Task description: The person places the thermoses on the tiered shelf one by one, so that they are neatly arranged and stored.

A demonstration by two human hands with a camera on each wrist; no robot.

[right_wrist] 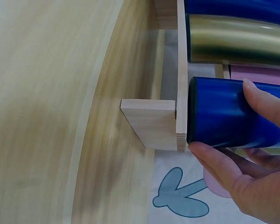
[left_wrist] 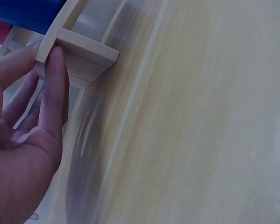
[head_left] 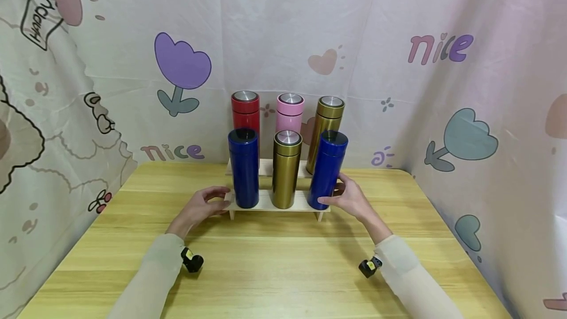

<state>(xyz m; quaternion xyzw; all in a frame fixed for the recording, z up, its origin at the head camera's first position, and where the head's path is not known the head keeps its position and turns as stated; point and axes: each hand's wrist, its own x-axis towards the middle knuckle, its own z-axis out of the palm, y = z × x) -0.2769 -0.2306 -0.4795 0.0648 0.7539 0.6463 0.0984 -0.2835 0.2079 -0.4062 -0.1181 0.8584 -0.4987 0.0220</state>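
A two-tier wooden rack (head_left: 266, 203) bears several thermos bottles. My left hand (head_left: 204, 207) pinches the left end of its lower shelf between thumb and fingers, as the left wrist view shows. At the shelf's right end my right hand (head_left: 352, 198) grips a blue thermos (head_left: 327, 171) near its base, thumb in front and fingers around the right side. Also on the front shelf are a gold thermos (head_left: 286, 171) in the middle and another blue thermos (head_left: 244, 171) at the left. Red (head_left: 245, 107), pink (head_left: 290, 111) and gold (head_left: 328, 117) thermoses stand on the rear tier, partly hidden.
The rack stands on a light wooden table (head_left: 283, 270), towards its back edge. A printed cloth (head_left: 266, 28) hangs close behind and along both sides. Each wrist wears a small black camera.
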